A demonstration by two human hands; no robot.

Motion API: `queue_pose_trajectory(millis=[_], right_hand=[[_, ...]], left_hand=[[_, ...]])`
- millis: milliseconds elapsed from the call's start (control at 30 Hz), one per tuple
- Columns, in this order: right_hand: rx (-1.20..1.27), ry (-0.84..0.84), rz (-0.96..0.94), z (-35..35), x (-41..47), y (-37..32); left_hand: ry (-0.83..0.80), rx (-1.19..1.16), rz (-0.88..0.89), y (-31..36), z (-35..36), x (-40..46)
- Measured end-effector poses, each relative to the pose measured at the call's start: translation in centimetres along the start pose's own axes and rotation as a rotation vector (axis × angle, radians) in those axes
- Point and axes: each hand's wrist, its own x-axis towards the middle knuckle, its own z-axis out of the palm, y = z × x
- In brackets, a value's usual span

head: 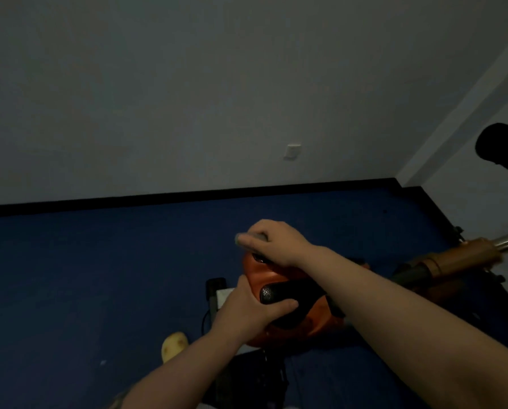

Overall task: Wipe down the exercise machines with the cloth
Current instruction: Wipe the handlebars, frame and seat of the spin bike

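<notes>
Blue floor [99,276] runs up to a grey wall [187,84] w/ a small white wall plate [292,151]. Orange exercise machine [279,276] sits low centre, its brown arm and metal tube [459,255] reaching off to the right. Left hand [252,308] grips the machine's black handle [288,292], thumb curled under it. Right hand [272,242], above the machine's far edge, is clenched round a grey cloth [248,240], blurred. Yellow slipper toe [174,345] at bottom left.
</notes>
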Motion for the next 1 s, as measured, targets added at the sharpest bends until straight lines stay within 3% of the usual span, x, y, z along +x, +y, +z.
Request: queue_pose_trajectory(millis=[67, 133, 300, 400, 467, 500, 567, 633, 700, 767, 867, 933, 1000], right_hand=[[-0.233, -0.042, -0.215, 1.0, -0.2, -1.1], [-0.274, -0.136, -0.347, 1.0, -0.2, -1.3], [0.046, -0.096, 0.134, -0.4, 2.4, -0.2], [-0.238, -0.076, -0.160, 1.2, 0.5, -1.4], [-0.281, -0.058, -0.377, 1.5, -0.5, -1.0], [-0.205, -0.053, -0.307, 1.1, -0.4, -0.4], [0.005, 0.020, 0.008, 0.6, 0.1, 0.4], [-0.066, 0.090, 0.146, 1.3, 0.0, -0.1], [-0.252, 0.083, 0.007, 2.3, -0.7, -1.2], [-0.218, 0.052, -0.132, 2.1, -1.0, -1.1], [0.120, 0.129, 0.236, 0.8, -1.3, 1.7], [0.020, 0.138, 0.493, 0.5, -2.5, 3.4], [-0.160, 0.101, 0.540, 0.4, -3.1, 3.9]], left_hand=[[-0.007, 0.007, 0.047, 0.1, 0.1, -0.1], [-0.021, -0.016, 0.067, 0.1, 0.2, 0.0], [-0.002, -0.051, 0.014, -1.0, 0.4, 0.6], [0.013, -0.049, 0.038, -0.7, 0.4, 0.3], [-0.001, -0.060, 0.058, -0.3, 0.3, 0.2], [-0.009, -0.073, 0.065, -0.3, 0.2, 0.3], [-0.004, -0.105, 0.047, -0.5, 0.3, 0.4], [-0.002, -0.129, 0.048, -0.5, 0.4, 0.2], [-0.017, -0.112, 0.104, -0.3, 0.5, 0.2], [-0.005, -0.106, 0.113, -0.2, 0.5, 0.2], [0.028, -0.123, 0.020, -0.8, 0.6, 0.4], [0.019, -0.150, -0.007, -1.1, 0.7, 0.6], [0.015, -0.172, -0.002, -1.2, 0.8, 0.7]])
